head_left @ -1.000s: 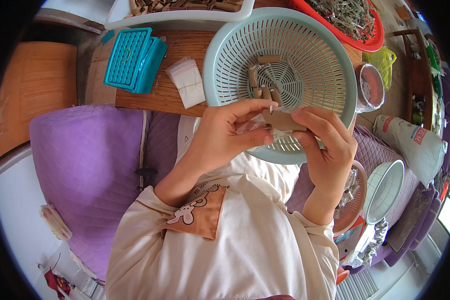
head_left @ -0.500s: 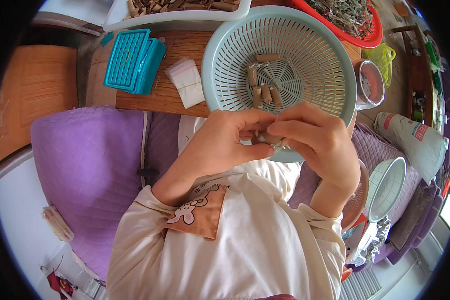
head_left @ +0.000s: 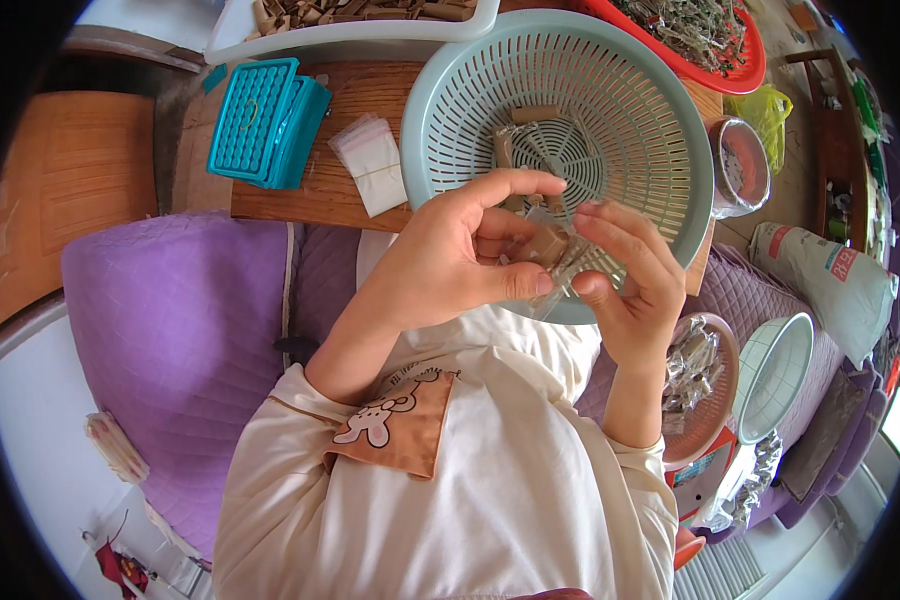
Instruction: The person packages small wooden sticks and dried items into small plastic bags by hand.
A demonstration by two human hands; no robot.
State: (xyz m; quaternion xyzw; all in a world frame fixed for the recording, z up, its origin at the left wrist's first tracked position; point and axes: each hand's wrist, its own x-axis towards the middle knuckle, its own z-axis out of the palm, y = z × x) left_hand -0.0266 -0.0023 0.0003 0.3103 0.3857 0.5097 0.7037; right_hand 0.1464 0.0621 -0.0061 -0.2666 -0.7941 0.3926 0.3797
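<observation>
Brown roll (head_left: pixel 544 244) in clear film (head_left: pixel 562 275), in the left grip.
I see it above the near side of the grey-green basket (head_left: pixel 660 150): left hand (head_left: pixel 448 250) is holding it, right hand (head_left: pixel 637 268) has wide grip, contact I cannot tell. More rolls (head_left: pixel 535 114) lie inside the basket, on the wooden surface (head_left: pixel 368 88).

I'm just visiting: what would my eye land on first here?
Probably the big grey-green slotted basket at top centre, with a few brown rolls in its bottom. Over its near edge, the left hand holds a brown piece with clear film, the right hand close beside it. The purple quilted cover also stands out at left.
</observation>
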